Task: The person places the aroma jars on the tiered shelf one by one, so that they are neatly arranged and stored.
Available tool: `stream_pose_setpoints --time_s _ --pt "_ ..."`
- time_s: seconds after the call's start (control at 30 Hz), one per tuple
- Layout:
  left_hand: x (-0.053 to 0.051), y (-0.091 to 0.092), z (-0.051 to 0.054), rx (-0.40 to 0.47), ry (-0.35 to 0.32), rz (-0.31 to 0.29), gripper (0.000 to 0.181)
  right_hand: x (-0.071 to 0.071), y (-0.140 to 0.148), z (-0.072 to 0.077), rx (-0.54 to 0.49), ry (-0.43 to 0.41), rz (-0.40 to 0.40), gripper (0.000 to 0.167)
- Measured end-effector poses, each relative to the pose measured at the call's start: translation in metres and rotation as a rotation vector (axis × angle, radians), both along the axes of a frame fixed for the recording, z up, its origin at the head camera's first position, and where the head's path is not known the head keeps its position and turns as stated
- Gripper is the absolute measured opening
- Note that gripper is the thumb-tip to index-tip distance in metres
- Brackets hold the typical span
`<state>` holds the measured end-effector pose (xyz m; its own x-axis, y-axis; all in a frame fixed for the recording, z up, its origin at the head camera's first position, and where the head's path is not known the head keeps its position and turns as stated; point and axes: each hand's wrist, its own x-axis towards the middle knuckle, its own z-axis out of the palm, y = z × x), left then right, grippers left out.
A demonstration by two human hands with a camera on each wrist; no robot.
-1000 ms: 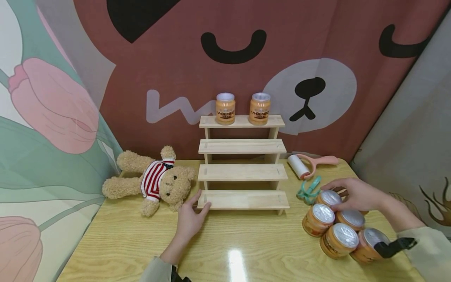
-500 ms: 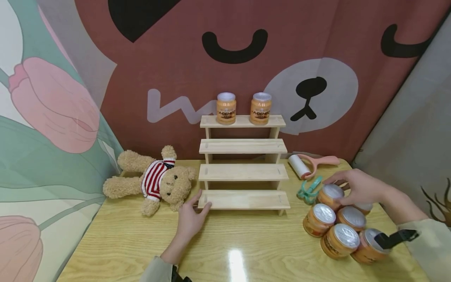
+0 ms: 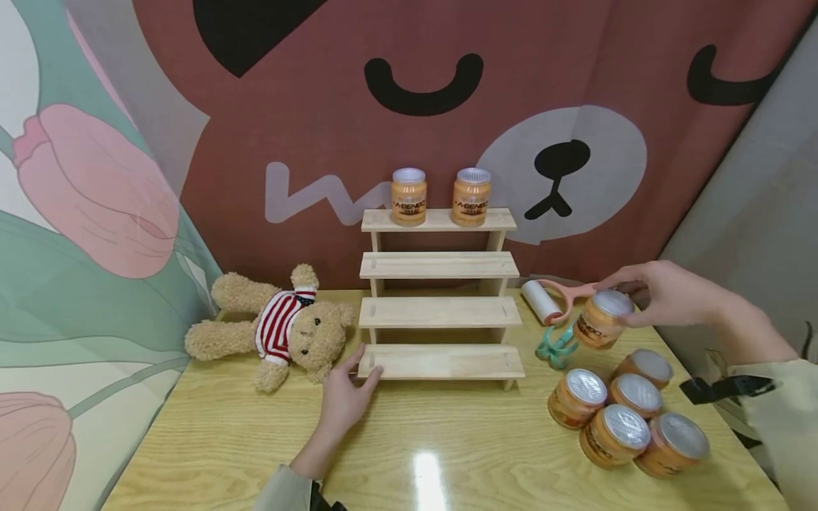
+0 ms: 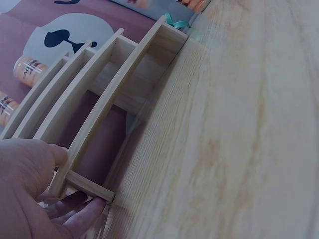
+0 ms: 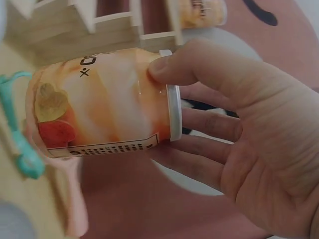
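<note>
My right hand [image 3: 671, 294] holds an orange jar [image 3: 602, 321] with a silvery lid above the table, thumb and fingers around its upper part. In the right wrist view the jar [image 5: 99, 104] shows fruit pictures on its label. My left hand [image 3: 347, 397] grips the left end of the bottom step of a four-step wooden rack [image 3: 441, 362]; in the left wrist view its thumb lies on the board and its fingers reach underneath. Two similar jars, a left one [image 3: 409, 199] and a right one [image 3: 471, 199], stand upright on the top step.
Several more jars [image 3: 616, 434] stand grouped on the table [image 3: 358, 468] at the right. A teal clip-like object [image 3: 556, 348] and a lint roller [image 3: 543, 301] with a pink handle lie right of the rack. A teddy bear [image 3: 281, 326] in a striped shirt lies left of it.
My right hand has lifted one jar out of the group at the right, raising it off the table. My left hand stays on the rack's bottom step.
</note>
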<state>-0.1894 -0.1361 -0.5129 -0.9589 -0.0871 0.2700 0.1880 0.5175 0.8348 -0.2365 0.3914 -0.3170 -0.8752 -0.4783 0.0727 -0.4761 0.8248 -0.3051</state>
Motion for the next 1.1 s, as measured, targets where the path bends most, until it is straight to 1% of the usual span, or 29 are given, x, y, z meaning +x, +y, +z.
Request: stream_pose_setpoints --time_s 0.07,0.17,0.3,0.4,0.5,0.67,0.77,0.83,0.9,1.0,1.1 --pt "0.0 0.0 0.0 -0.004 0.0 0.001 0.06 -0.004 -0.002 0.008 -0.012 0.035 0.026 0.052" --pt "0.001 0.0 0.001 -0.008 0.001 0.003 0.059 -0.011 -0.007 0.021 -0.01 0.108 0.057 0.053" --pt "0.0 0.001 0.001 -0.01 0.006 0.004 0.059 -0.022 -0.019 0.034 0.004 0.197 0.074 0.056" --pt "0.0 0.001 0.001 -0.01 0.004 0.003 0.059 -0.029 -0.031 0.042 -0.012 0.217 0.102 0.057" --pt "0.001 0.002 0.001 -0.011 -0.001 0.005 0.059 -0.036 -0.045 0.047 -0.034 0.216 0.134 0.056" --pt "0.002 0.003 0.002 -0.009 -0.006 0.004 0.059 -0.047 -0.066 0.051 -0.071 0.225 0.194 0.054" --pt "0.001 0.003 0.001 -0.006 -0.009 0.0 0.059 -0.054 -0.077 0.051 -0.114 0.235 0.253 0.053" --pt "0.001 0.002 0.002 -0.006 -0.014 -0.004 0.059 -0.059 -0.085 0.051 -0.153 0.223 0.283 0.052" --pt "0.0 0.002 0.001 -0.007 -0.02 -0.004 0.06 -0.064 -0.094 0.051 -0.187 0.221 0.295 0.051" --pt "0.0 0.002 0.001 -0.012 -0.021 0.003 0.06 -0.071 -0.109 0.051 -0.215 0.235 0.29 0.048" --pt "0.001 0.002 0.0 -0.014 -0.02 0.01 0.06 -0.076 -0.126 0.05 -0.219 0.281 0.3 0.046"
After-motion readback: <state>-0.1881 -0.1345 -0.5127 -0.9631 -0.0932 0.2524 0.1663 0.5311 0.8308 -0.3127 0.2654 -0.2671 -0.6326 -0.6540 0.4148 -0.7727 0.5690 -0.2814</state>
